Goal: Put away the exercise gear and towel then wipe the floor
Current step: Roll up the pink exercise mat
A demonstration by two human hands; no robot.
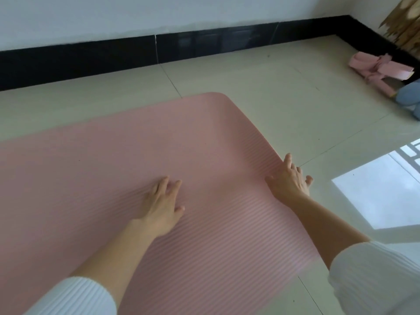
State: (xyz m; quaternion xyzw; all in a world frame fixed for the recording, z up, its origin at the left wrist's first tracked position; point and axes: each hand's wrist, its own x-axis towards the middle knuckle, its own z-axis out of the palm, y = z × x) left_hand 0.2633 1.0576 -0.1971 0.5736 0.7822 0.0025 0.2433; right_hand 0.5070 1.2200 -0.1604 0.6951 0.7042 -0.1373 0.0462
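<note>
While the pink exercise mat (136, 144) lies unrolled on the tiled floor (261, 87), the left hand (162, 201) rests palm-down on its ribbed surface, fingers straight, holding nothing. Further right, the right hand (289, 181) lies on the mat's right edge, fingers spread and uncurled, the outermost past the edge. Well apart, far right, lie a pink band (377, 67) and a blue bundle (411, 96).

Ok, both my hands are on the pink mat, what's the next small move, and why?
Probably slide the left hand across to the edge of the mat beside the right hand, then curl that edge up to start a roll. The mat lies flat on the floor, only the right hand is at the edge, and both hands rest open on it.
</note>
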